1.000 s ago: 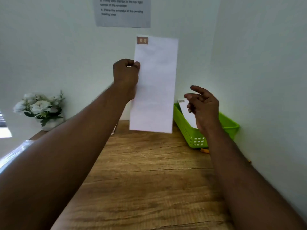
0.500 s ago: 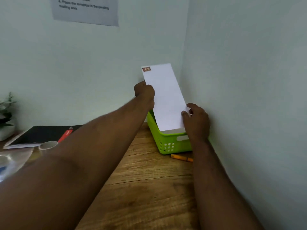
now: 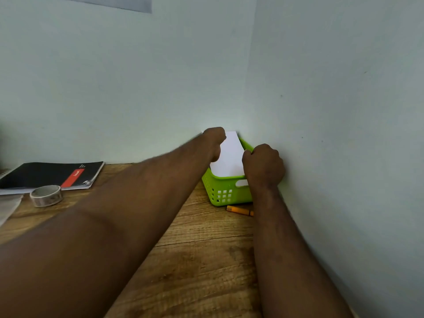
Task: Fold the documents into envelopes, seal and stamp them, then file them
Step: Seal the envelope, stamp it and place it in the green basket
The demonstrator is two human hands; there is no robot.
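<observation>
A white envelope (image 3: 230, 154) lies tilted inside the green plastic basket (image 3: 226, 191) in the corner where the two walls meet. My left hand (image 3: 215, 143) holds the envelope's left edge near its far end. My right hand (image 3: 263, 167) grips its right edge at the basket's right rim, fingers curled over it. The envelope's stamp corner is hidden behind my left hand. The lower end of the envelope sits below the basket's front wall.
An orange pen (image 3: 239, 211) lies on the wooden desk (image 3: 195, 260) just in front of the basket. At the left are a black notebook (image 3: 52, 174), a roll of tape (image 3: 46, 195) and a sheet of clear plastic (image 3: 8, 207). Walls close off the back and right.
Both hands have lowered the envelope from upright above the basket down into it. The view has swung right and down, and my right hand has taken hold of the envelope's edge.
</observation>
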